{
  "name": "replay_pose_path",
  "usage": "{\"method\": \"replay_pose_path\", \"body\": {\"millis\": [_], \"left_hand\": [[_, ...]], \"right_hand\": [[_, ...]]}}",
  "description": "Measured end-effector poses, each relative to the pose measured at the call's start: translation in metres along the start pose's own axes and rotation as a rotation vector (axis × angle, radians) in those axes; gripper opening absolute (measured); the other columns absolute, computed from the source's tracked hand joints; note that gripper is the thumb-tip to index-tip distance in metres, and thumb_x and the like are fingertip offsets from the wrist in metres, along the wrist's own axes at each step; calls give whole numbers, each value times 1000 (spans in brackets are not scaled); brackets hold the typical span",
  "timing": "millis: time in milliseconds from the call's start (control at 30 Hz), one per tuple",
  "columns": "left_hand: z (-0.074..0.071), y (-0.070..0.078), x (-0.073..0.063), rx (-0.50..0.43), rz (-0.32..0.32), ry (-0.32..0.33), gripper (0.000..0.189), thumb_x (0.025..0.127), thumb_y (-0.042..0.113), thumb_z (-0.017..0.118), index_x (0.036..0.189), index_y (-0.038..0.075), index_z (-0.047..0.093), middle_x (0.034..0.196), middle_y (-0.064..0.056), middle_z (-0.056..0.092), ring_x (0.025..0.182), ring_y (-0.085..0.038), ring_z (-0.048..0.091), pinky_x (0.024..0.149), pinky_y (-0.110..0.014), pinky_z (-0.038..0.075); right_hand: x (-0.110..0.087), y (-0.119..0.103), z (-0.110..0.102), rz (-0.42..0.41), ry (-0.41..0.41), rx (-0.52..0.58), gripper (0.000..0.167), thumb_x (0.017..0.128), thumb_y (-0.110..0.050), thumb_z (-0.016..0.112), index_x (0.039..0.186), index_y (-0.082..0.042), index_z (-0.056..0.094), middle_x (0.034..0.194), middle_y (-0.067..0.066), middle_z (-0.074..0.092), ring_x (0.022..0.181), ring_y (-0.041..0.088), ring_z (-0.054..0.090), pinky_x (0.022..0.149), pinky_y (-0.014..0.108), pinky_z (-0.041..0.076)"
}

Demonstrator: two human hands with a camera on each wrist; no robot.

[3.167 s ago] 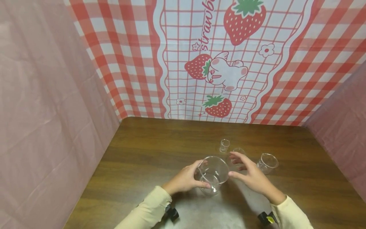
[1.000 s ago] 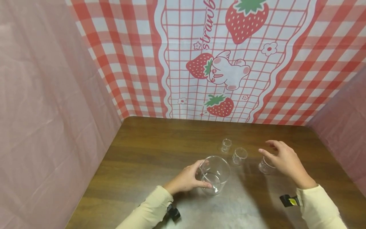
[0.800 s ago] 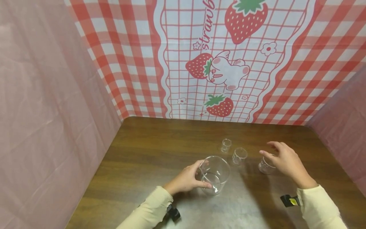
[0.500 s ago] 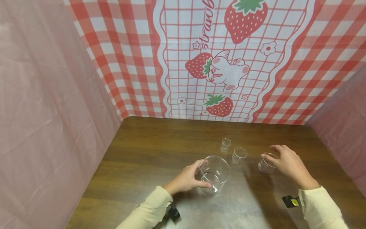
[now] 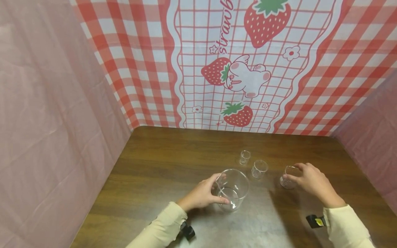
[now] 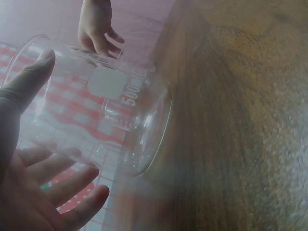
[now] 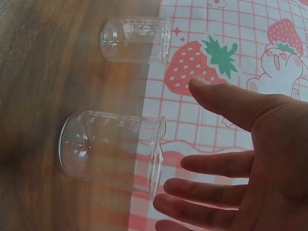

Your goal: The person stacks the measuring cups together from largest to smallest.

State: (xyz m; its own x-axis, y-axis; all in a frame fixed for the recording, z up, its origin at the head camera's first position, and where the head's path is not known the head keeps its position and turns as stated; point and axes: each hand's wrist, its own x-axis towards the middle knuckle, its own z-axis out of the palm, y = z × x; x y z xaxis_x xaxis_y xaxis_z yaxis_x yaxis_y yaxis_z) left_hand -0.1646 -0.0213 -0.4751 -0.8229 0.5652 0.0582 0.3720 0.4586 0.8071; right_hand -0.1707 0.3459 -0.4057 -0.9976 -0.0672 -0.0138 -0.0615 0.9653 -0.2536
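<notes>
My left hand (image 5: pixel 201 194) holds the side of a large clear glass beaker (image 5: pixel 235 188), thumb in front and fingers behind. The left wrist view shows "500ml" printed on this beaker (image 6: pixel 130 91), which stands on the table. At the right, my right hand (image 5: pixel 314 182) is at the rim of a smaller glass beaker (image 5: pixel 287 183). In the right wrist view that beaker (image 7: pixel 103 149), with a scale up to 100, stands upright just beyond my extended fingers (image 7: pixel 207 192). The thumb is spread away from them.
Two still smaller glass beakers stand behind: a medium one (image 5: pixel 259 169) and the tiniest one (image 5: pixel 245 157). They share the brown wooden table (image 5: pixel 161 158). A strawberry-print cloth (image 5: pixel 198 89) hangs along the back, with pink curtains (image 5: pixel 56 120) at the sides.
My right hand has moved from beside the large beaker to the right-hand beaker, then lowered towards its rim. The left hand and large beaker have stayed in place.
</notes>
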Motion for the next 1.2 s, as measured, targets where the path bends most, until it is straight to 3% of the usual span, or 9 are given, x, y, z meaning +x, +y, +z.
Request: {"method": "replay_pose_path", "body": {"millis": [800,1200], "left_hand": [[0,-1,0,-4,1,-1,87,75,39,83,146,12,39,147,-4,51,125,-22,57,103,-32,50],[-1,0,0,21,-14,-5,83,75,43,81,143,16,42,145,-3,53,122,-22,59,103,-34,51]], "right_hand": [[6,15,12,32,-14,34,77,80,-50,74,121,13,56,118,38,59,105,59,53,76,66,48],[10,16,18,34,27,50,73,78,-44,78,113,17,58,106,37,64,96,57,58,74,64,48]]}}
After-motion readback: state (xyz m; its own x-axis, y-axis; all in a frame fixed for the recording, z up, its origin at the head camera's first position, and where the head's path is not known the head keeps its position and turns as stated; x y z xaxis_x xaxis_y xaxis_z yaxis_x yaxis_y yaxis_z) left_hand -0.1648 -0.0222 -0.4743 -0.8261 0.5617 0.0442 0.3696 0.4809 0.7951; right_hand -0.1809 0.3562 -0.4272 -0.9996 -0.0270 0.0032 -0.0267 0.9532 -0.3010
